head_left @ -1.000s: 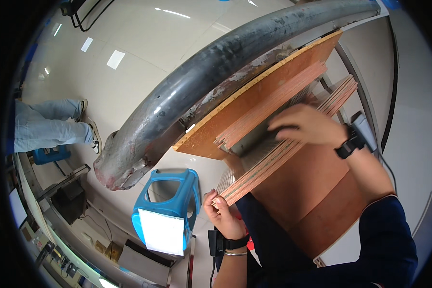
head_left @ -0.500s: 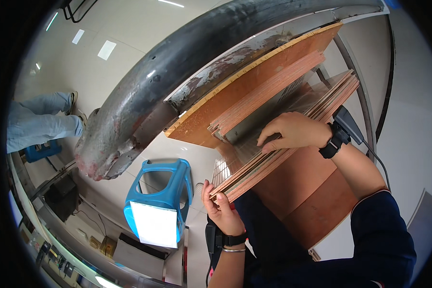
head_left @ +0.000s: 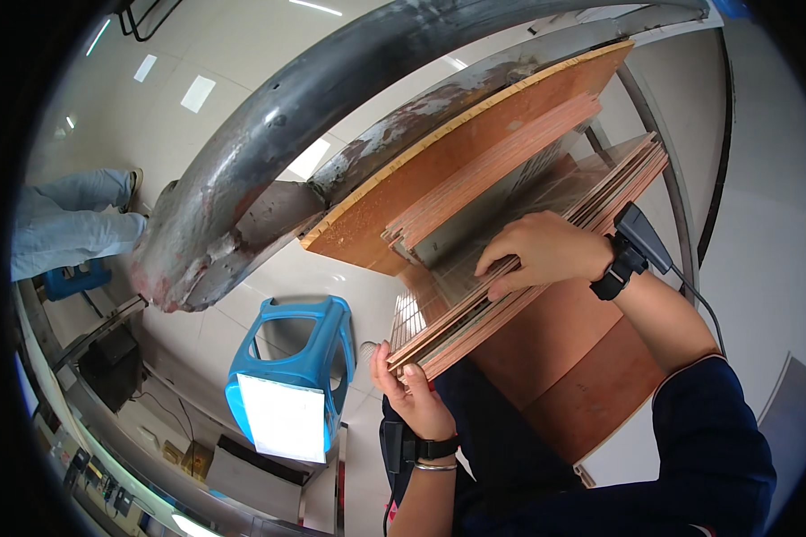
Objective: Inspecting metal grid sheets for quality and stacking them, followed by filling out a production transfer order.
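Note:
A leaning stack of thin boards (head_left: 600, 199), with reddish-brown layered edges and a glossy face, stands tilted in front of me. My left hand (head_left: 412, 394) is closed round its lower left corner, fingers on the far side and thumb on the near side. Midway along the upper edges, my right hand (head_left: 542, 255) has bent fingers over the far side and its thumb near the edge, pinching among the boards. How many boards it holds is hidden. Behind is a second stack of boards (head_left: 493, 174), resting against a wooden panel (head_left: 358, 234).
A thick grey metal tube (head_left: 304, 89) curves across the far side. On the left stands a blue plastic stool (head_left: 282, 367) with a white sheet (head_left: 282, 418) on it. Brown panels (head_left: 555, 358) lie beneath the boards. Another person's legs (head_left: 76, 219) show at far left.
The view has shifted slightly. My right thumb and fingers have moved a little along the board edges, and a narrow gap shows between boards there. My left hand keeps its hold on the corner.

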The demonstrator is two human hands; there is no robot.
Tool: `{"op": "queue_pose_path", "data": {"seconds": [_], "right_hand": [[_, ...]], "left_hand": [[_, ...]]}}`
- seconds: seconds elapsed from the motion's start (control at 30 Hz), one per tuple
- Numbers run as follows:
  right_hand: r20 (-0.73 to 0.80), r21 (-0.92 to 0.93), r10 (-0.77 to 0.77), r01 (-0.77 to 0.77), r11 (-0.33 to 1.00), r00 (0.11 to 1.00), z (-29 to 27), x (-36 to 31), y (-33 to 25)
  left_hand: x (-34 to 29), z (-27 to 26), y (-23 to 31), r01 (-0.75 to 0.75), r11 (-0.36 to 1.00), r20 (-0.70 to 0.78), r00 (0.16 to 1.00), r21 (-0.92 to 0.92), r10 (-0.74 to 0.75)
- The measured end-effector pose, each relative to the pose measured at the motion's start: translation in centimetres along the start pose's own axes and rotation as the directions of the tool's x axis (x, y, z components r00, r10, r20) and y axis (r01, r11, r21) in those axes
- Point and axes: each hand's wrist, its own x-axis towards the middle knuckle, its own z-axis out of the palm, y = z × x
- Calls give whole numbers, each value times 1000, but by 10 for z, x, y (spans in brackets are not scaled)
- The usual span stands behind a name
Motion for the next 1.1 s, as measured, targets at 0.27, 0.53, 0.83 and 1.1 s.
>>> {"op": "queue_pose_path", "data": {"seconds": [0.27,0.53,0.83,1.1], "right_hand": [[-71,-90,-136,130,987,988,8,-4,9],[-80,-122,-125,115,986,989,13,-4,7],[-284,-58,-340,337,940,897,14,-14,-3],[30,37,-103,102,994,994,15,-16,5]], "left_hand": [[-3,1,2,-56,994,-13,998,92,58],[-3,2,8,-95,965,9,995,244,96],[-9,3,3,-3,999,3,1000,44,3],[-8,1,-2,-30,999,31,999,35,29]]}}
